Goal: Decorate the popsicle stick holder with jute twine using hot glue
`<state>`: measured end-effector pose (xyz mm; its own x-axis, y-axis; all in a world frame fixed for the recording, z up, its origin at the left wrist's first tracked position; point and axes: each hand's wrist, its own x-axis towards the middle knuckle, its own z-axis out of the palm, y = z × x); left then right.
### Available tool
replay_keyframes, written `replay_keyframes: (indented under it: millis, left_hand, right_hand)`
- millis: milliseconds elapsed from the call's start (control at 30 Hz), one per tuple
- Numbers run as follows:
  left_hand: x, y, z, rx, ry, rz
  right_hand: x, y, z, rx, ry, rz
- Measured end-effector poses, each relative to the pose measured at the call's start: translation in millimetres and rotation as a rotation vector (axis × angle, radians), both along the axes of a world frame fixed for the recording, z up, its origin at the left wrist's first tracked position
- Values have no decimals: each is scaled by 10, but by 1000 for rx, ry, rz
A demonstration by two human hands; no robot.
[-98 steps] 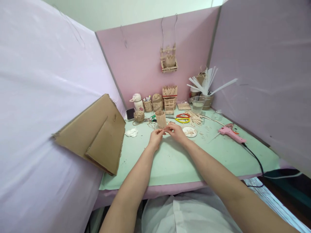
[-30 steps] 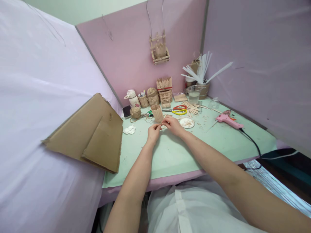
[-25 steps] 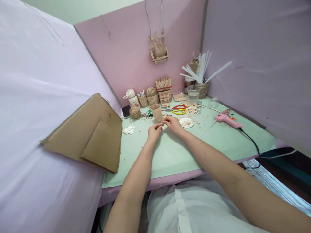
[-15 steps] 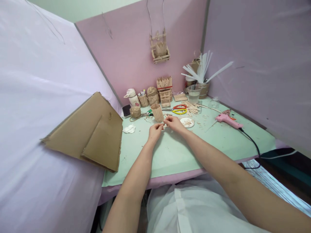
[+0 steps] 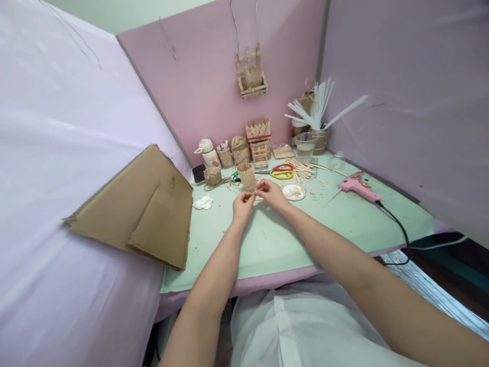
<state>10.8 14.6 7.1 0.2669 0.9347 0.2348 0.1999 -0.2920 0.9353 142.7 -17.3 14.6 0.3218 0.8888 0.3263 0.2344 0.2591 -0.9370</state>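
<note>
Over the mint-green tabletop [image 5: 267, 244], my left hand [image 5: 243, 205] and my right hand [image 5: 272, 193] meet with their fingertips pinched together. Whatever lies between the fingertips is too small to make out. Just behind them stands a cup made of wooden craft sticks [image 5: 246, 176], upright and open at the top. A white dish [image 5: 301, 192] with small wood bits sits to the right of my right hand. Left of my left hand lies a crumpled white tissue [image 5: 204, 203].
A pink glue gun [image 5: 359, 189] rests at the right, its cord running off the edge. Scissors [image 5: 281, 172], loose craft sticks [image 5: 301, 168], a twine ball [image 5: 213, 176] and a water cup [image 5: 304, 150] stand farther back. Folded cardboard [image 5: 145, 214] leans at the left.
My two hands have shifted slightly left and come closer together at the fingertips. Nothing else has visibly moved.
</note>
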Motion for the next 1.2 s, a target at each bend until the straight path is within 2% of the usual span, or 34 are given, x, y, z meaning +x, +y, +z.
replay_keyframes:
  millis: [367,533,667,900,1200]
  left_hand:
    - [-1,-19,54,-80,-98,48]
    - [19,-32,57,-82,-147,-5]
    - [31,-33,50,-114,-197,-60]
    - [10,3,37,-155,-254,-3]
    - [11,-18,46,-169,-249,17]
  right_hand:
    - [2,-3,-24,-12,78,48]
    - [-1,10,-48,-16,52,45]
    - [3,20,-61,35,-30,-19]
    - [-30,-35,6,63,-245,-63]
    - [-38,-48,29,34,-189,-70]
